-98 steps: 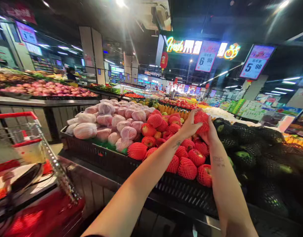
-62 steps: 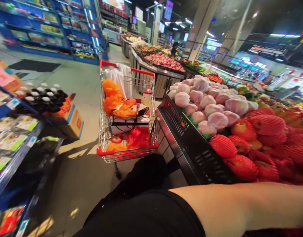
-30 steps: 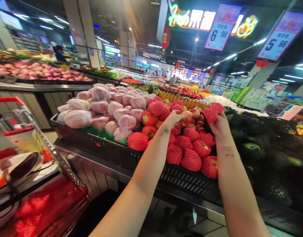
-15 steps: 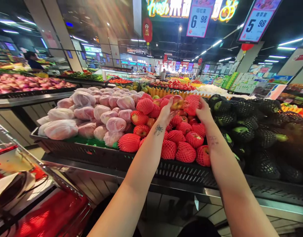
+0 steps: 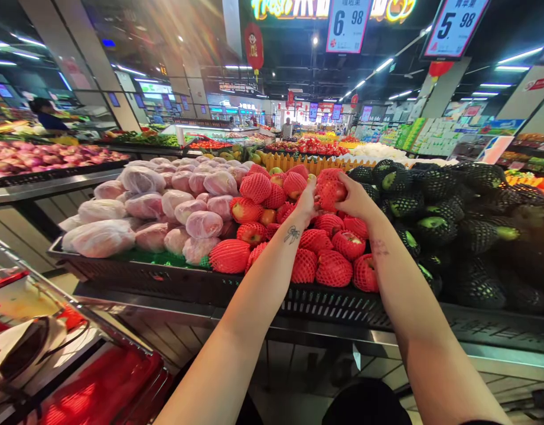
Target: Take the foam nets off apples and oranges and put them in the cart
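Okay, black crate point(image 5: 334, 304) spans mid-frame, with left hand point(image 5: 306, 205) and right hand point(image 5: 358, 200) both grasping one red-netted apple point(image 5: 328, 189) just right of centre, directly between them, roundish so no clear long axis, neither hand nearer.

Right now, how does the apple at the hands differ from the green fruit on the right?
The apple wears a red net; the green fruit wears black nets. The apple is held in the right hand, the left hand beside it; the green fruit lies heaped. Both are netted.
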Demonstrator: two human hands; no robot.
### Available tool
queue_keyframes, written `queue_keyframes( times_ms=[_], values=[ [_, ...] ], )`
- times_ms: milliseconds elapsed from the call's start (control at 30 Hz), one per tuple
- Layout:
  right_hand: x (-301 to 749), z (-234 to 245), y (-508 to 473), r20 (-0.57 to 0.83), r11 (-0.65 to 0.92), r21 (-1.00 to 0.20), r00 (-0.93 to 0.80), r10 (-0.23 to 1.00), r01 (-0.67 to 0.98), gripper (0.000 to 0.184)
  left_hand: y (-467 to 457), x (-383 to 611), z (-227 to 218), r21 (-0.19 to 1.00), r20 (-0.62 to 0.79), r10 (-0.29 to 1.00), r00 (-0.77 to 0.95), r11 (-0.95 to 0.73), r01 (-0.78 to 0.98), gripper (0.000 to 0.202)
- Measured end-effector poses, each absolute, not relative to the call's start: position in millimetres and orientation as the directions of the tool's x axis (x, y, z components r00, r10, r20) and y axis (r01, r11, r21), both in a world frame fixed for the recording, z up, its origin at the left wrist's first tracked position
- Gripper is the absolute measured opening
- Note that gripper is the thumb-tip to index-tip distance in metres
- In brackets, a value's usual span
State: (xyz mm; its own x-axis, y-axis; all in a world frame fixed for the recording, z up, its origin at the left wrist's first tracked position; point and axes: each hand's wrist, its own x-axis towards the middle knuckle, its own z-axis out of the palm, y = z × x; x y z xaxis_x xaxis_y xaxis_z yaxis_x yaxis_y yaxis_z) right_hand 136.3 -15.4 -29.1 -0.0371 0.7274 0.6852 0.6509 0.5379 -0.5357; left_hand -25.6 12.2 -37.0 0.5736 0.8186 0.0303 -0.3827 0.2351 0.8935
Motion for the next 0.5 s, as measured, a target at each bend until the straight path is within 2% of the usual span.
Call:
queue_keyframes(
  times_ms=[67, 167, 233, 367, 433, 500],
  values=[
    [135, -30, -15, 0.684, 0.542, -0.512, -0.064, 0.726, 0.666, 0.057, 13, -25, -39, 0.901, 0.063, 0.812, 0.581, 0.204, -0.382, 0.058],
    [131, -31, -15, 0.667, 0.531, -0.543, -0.05, 0.743, 0.651, 0.057, 13, -24, -41, 0.926, 0.044, 0.851, 0.523, 0.162, -0.342, 0.033],
    [127, -31, -15, 0.663, 0.545, -0.594, -0.024, 0.749, 0.591, 0.06, 13, -24, -40, 0.911, 0.002, 0.877, 0.481, 0.197, -0.361, 0.026],
    [119, -26, -23, 0.691, 0.622, -0.659, 0.013, 0.723, 0.423, 0.049, 14, -27, -37, 0.838, -0.001, 0.87, 0.493, 0.271, -0.475, 0.033],
    [117, -22, -28, 0.728, 0.648, -0.657, 0.099, 0.679, 0.385, 0.035, 16, -28, -36, 0.819, 0.009, 0.882, 0.471, 0.264, -0.509, 0.036],
    [119, -20, -30, 0.762, 0.669, -0.639, 0.198, 0.616, 0.38, 0.032, 18, -30, -36, 0.801, 0.012, 0.899, 0.438, 0.253, -0.542, 0.039]
  ],
)
